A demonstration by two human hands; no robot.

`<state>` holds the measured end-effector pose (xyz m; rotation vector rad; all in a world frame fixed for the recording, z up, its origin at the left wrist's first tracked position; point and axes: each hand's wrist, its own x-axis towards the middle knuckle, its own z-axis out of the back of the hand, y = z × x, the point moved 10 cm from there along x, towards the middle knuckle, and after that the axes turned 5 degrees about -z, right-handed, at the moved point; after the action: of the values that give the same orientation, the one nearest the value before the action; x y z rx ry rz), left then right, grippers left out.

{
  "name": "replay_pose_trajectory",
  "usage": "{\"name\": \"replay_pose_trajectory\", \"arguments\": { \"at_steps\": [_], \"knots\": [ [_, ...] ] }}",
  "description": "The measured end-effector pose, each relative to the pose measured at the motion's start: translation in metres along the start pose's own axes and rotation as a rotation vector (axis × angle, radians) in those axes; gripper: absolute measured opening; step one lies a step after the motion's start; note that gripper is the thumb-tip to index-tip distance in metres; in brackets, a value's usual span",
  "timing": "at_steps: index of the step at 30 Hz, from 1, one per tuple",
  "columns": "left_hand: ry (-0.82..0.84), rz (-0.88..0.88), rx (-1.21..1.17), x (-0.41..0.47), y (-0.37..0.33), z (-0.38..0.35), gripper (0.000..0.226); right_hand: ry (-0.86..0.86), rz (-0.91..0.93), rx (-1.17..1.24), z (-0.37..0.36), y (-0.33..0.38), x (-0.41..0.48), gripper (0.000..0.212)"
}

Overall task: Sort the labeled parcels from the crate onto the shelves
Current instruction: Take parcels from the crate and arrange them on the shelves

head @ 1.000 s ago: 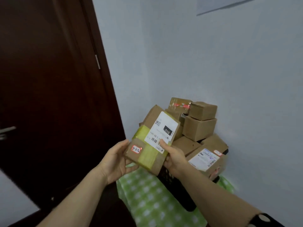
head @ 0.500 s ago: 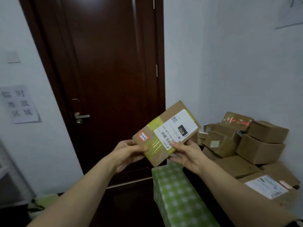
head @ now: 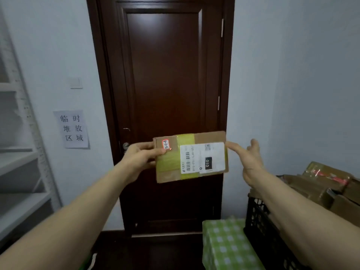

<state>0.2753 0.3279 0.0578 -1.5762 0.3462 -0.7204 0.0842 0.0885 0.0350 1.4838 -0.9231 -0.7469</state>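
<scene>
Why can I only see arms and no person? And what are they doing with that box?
The camera sits on the person's head and looks forward, so you see only their two arms, just as you see your own. There is only this one view. The left hand grips a brown cardboard parcel by its left end, in front of a dark door. The right hand is open beside the parcel's right end. The parcel has a white label and a small sticker with handwriting. On the right, a black crate holds more parcels. On the left are white shelves.
</scene>
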Motion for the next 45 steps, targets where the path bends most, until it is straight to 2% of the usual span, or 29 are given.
{"name": "replay_pose_trajectory", "arguments": {
  "at_steps": [1, 3, 4, 6, 8, 9, 11, 13, 14, 15, 17, 19, 21, 25, 33, 37, 40, 45],
  "knots": [
    [0.017, -0.029, 0.124, 0.004, -0.012, 0.005, 0.032, -0.037, 0.111, -0.201, 0.003, 0.014, 0.000, 0.109],
    [0.102, -0.069, 0.348, 0.006, -0.032, -0.001, 0.036, 0.079, 0.316, -0.571, -0.023, 0.031, -0.008, 0.114],
    [0.148, -0.081, 0.421, 0.006, -0.039, -0.008, 0.036, 0.202, 0.350, -0.695, -0.042, 0.027, -0.014, 0.112],
    [0.207, -0.107, 0.462, 0.004, -0.054, -0.022, 0.040, 0.433, 0.286, -0.781, -0.071, 0.011, -0.027, 0.102],
    [0.174, -0.169, 0.397, 0.006, -0.069, -0.027, 0.049, 0.553, 0.220, -0.645, -0.082, 0.002, -0.036, 0.072],
    [0.114, -0.215, 0.355, 0.007, -0.076, -0.024, 0.055, 0.557, 0.203, -0.538, -0.084, 0.000, -0.037, 0.058],
    [-0.048, -0.310, 0.260, 0.011, -0.079, -0.011, 0.075, 0.516, 0.158, -0.325, -0.082, -0.005, -0.034, 0.048],
    [-0.160, -0.219, 0.189, 0.013, -0.054, 0.001, 0.107, 0.491, 0.076, -0.135, -0.084, -0.011, -0.031, 0.044],
    [-0.184, -0.103, 0.185, 0.011, -0.031, 0.003, 0.118, 0.488, 0.033, -0.051, -0.086, -0.014, -0.030, 0.043],
    [-0.177, 0.006, 0.174, 0.007, -0.007, 0.003, 0.118, 0.487, -0.002, 0.020, -0.089, -0.017, -0.030, 0.042],
    [-0.080, 0.163, 0.102, -0.005, 0.033, -0.010, 0.091, 0.484, -0.040, 0.105, -0.093, -0.020, -0.029, 0.038],
    [0.036, 0.175, 0.060, -0.015, 0.045, -0.028, 0.047, 0.488, -0.055, 0.136, -0.097, -0.022, -0.029, 0.035],
    [0.050, 0.134, 0.058, -0.018, 0.045, -0.031, 0.032, 0.499, -0.058, 0.141, -0.100, -0.025, -0.029, 0.030],
    [0.022, 0.103, 0.049, -0.016, 0.041, -0.022, 0.029, 0.514, -0.058, 0.150, -0.105, -0.029, -0.030, 0.023],
    [0.023, 0.105, 0.066, -0.019, 0.039, -0.008, 0.025, 0.542, -0.069, 0.143, -0.119, -0.035, -0.033, 0.034],
    [-0.006, 0.115, 0.080, -0.023, 0.038, 0.016, 0.027, 0.572, -0.058, 0.047, -0.134, -0.036, -0.033, 0.040],
    [-0.057, 0.109, 0.086, -0.030, 0.034, 0.051, 0.023, 0.654, -0.077, -0.044, -0.168, -0.042, -0.037, 0.044],
    [-0.239, 0.098, 0.127, -0.058, 0.023, 0.143, 0.023, 0.822, -0.087, -0.032, -0.266, -0.053, -0.070, 0.042]
  ]
}}
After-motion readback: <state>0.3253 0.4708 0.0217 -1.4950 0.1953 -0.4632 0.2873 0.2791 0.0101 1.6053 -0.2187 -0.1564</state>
